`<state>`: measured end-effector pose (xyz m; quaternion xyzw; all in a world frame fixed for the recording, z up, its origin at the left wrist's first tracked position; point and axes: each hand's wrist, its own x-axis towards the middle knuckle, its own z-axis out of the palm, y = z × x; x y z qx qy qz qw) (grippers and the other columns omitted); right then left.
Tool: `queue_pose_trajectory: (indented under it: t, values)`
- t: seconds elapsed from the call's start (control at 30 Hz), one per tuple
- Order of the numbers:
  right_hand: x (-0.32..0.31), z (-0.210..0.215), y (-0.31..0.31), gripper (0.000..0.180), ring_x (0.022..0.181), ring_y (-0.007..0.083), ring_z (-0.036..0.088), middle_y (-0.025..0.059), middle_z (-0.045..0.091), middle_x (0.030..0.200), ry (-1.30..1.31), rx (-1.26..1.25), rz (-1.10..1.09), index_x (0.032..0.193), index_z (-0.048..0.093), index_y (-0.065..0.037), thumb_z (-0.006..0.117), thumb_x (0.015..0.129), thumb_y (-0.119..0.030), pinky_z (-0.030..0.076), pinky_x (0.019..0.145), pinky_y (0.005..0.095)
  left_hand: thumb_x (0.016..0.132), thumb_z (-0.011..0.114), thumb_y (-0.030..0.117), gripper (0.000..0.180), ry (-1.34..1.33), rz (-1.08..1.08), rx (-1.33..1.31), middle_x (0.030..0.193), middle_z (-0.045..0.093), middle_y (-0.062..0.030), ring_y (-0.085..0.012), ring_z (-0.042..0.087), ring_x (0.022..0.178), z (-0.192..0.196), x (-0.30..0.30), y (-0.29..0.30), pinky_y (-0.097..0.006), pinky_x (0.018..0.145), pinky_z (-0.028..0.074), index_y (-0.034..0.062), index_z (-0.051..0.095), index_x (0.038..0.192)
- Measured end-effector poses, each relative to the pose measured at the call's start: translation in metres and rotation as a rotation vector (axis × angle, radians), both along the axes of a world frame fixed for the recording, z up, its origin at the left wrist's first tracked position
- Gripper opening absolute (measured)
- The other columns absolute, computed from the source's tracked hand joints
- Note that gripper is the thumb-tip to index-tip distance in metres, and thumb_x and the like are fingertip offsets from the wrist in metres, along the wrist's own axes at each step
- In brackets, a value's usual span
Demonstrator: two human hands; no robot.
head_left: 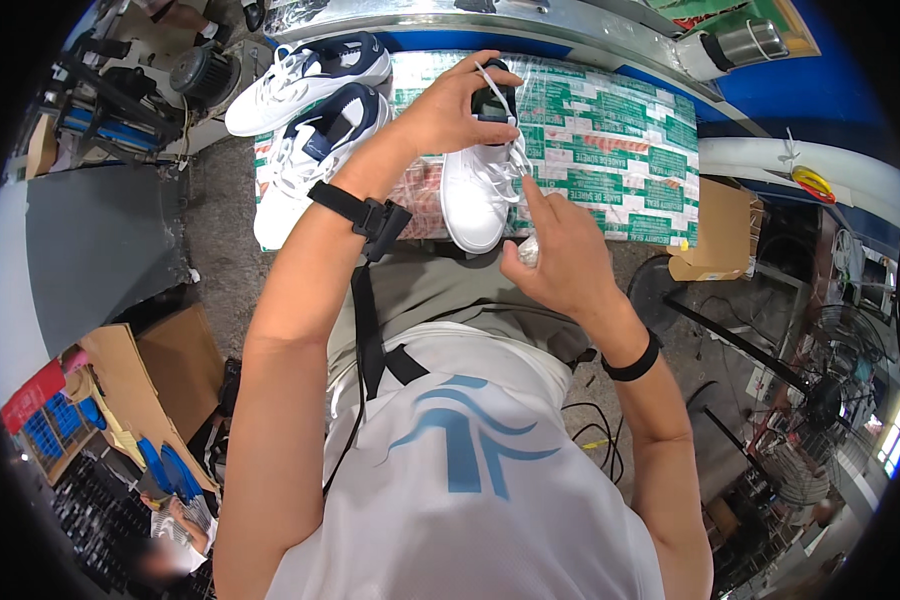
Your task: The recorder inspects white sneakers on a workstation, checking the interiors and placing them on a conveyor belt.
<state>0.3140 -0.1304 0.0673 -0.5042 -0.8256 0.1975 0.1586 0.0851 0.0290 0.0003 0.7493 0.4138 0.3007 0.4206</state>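
I have the left hand (pixel 455 110) gripping the collar of a white shoe (pixel 477 200) on the taped bench (pixel 610 130), thumb and fingers astride its opening; the right hand (pixel 570 245) points its index finger at the laces (pixel 514 165), though I cannot tell whether its other fingers hold anything. Two more white shoes (pixel 300 165) stand leftward, and beyond the bench's right end I cannot see inside a cardboard box (pixel 722 235).

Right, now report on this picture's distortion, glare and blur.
Head view: edges bow toward a black rim; at its right edge, a narrow bright window glares; at centre, the left hand, right hand and white lace-up shoe with a dark lining look fairly sharp; at lower left, a blurred patch covers part of a person in pale clothing.
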Motion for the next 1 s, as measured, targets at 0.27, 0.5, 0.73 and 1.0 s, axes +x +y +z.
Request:
queue_pose_trajectory:
  t: [0.27, 0.5, 0.73, 1.0]
  values:
    - [-0.004, -0.028, 0.008, 0.083, 0.091, 0.0336, 0.065, 0.0168, 0.063, 0.100, -0.045, 0.137, 0.054, 0.150, 0.059, 0.011, 0.083, 0.081, -0.030, 0.052, 0.079, 0.0461, 0.084, 0.100, 0.024, 0.071, 0.058, 0.045, 0.069, 0.177, 0.040, -0.0179, -0.0396, 0.056, 0.153, -0.003, 0.007, -0.004, -0.048, 0.122, 0.052, 0.0208, 0.071, 0.148]
    - [-0.001, -0.018, 0.004, 0.076, 0.090, 0.0355, 0.068, 0.0179, 0.067, 0.102, 0.106, -0.015, -0.026, 0.151, 0.060, 0.011, 0.080, 0.087, -0.025, 0.055, 0.082, 0.0473, 0.084, 0.099, 0.022, 0.071, 0.034, 0.025, 0.039, 0.177, 0.039, -0.0198, -0.0395, 0.053, 0.155, 0.001, 0.001, -0.001, -0.049, 0.122, 0.051, 0.0180, 0.071, 0.149]
    - [-0.007, -0.007, 0.012, 0.077, 0.096, 0.0365, 0.072, 0.0201, 0.070, 0.106, 0.380, -0.150, -0.153, 0.154, 0.058, 0.010, 0.079, 0.086, -0.020, 0.058, 0.087, 0.0447, 0.084, 0.099, 0.021, 0.071, 0.026, 0.034, 0.088, 0.178, 0.036, -0.0217, -0.0408, 0.051, 0.157, -0.010, 0.004, -0.003, -0.048, 0.125, 0.048, 0.0182, 0.071, 0.149]
    - [-0.012, -0.011, -0.005, 0.084, 0.084, 0.0363, 0.065, 0.0183, 0.064, 0.096, -0.038, 0.044, -0.018, 0.149, 0.058, 0.013, 0.084, 0.081, -0.029, 0.053, 0.074, 0.0492, 0.084, 0.099, 0.025, 0.070, 0.040, 0.027, 0.095, 0.177, 0.040, -0.0218, -0.0404, 0.050, 0.158, -0.004, 0.004, -0.001, -0.049, 0.125, 0.047, 0.0192, 0.072, 0.148]
